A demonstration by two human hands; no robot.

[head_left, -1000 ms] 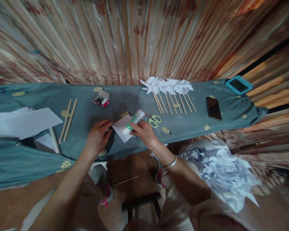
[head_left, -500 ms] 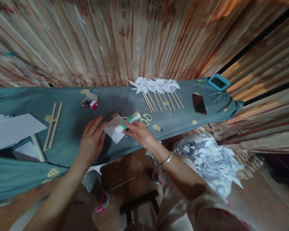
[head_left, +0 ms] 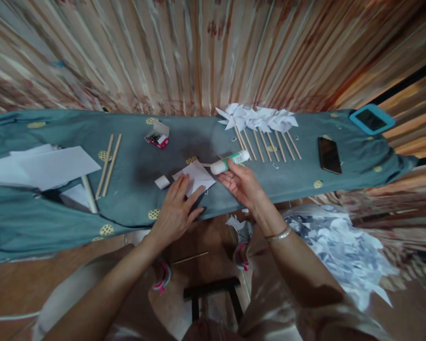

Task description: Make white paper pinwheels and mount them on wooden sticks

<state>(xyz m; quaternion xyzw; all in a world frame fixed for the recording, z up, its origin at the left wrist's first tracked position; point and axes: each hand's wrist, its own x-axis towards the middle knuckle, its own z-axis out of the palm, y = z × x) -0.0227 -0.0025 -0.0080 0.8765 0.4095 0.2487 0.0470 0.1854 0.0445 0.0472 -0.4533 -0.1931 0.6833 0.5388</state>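
Note:
My left hand [head_left: 175, 208] lies flat with its fingers spread on a small white paper square [head_left: 198, 175] near the front edge of the teal cloth-covered table [head_left: 128, 166]. To its right, my right hand [head_left: 242, 183] grips a green-and-white glue stick [head_left: 230, 162], held almost level with its tip close to the paper's right corner. A small white cap-like piece [head_left: 162, 182] rests on the cloth just left of my left hand.
Several white paper pinwheels on wooden sticks [head_left: 261, 125] lie at the back right. Beyond them are a black phone [head_left: 329, 155] and a blue-cased device [head_left: 371, 119]. A small red box [head_left: 157, 134], two sticks [head_left: 108, 163] and white sheets [head_left: 46, 166] lie left. Paper scraps [head_left: 341, 246] fill my lap.
My left hand moved right onto the paper and flattened. My right hand lifted the glue stick off the paper, up and right. A small white piece now lies left of the paper.

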